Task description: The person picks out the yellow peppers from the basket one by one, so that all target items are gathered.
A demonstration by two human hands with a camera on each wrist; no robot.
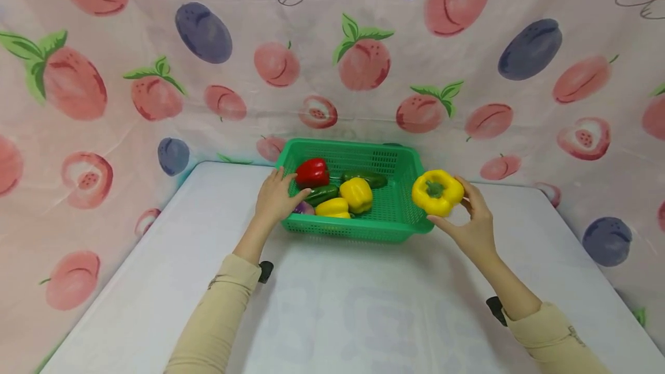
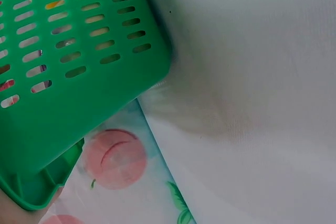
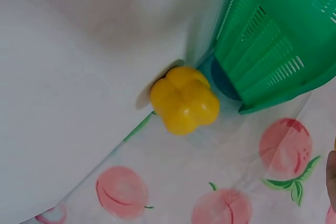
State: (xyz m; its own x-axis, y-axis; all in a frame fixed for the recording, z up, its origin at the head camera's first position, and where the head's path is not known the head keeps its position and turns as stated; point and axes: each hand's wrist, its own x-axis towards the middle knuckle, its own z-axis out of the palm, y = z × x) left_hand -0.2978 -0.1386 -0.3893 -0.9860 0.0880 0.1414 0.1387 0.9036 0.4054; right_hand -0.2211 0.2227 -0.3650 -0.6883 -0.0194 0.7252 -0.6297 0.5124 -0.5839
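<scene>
My right hand [image 1: 475,225] holds a yellow bell pepper [image 1: 438,192] between thumb and fingers, its green stem facing me, at the right end of a green plastic basket [image 1: 353,228]. The left hand [image 1: 274,196] rests at the basket's left rim with its fingers spread, the thumb reaching over the inside. Within the basket lie a red bell pepper [image 1: 313,173], two yellow bell peppers [image 1: 356,194] [image 1: 332,208], two dark green cucumbers [image 1: 322,195] [image 1: 370,179] and a purple vegetable [image 1: 303,208], partly hidden by the rim.
In the right wrist view another yellow bell pepper [image 3: 185,100] lies on the white table [image 3: 68,103] beside the basket. A dark object [image 3: 223,80] shows behind the basket. A fruit-print cloth [image 1: 322,74] hangs at the table's far edge.
</scene>
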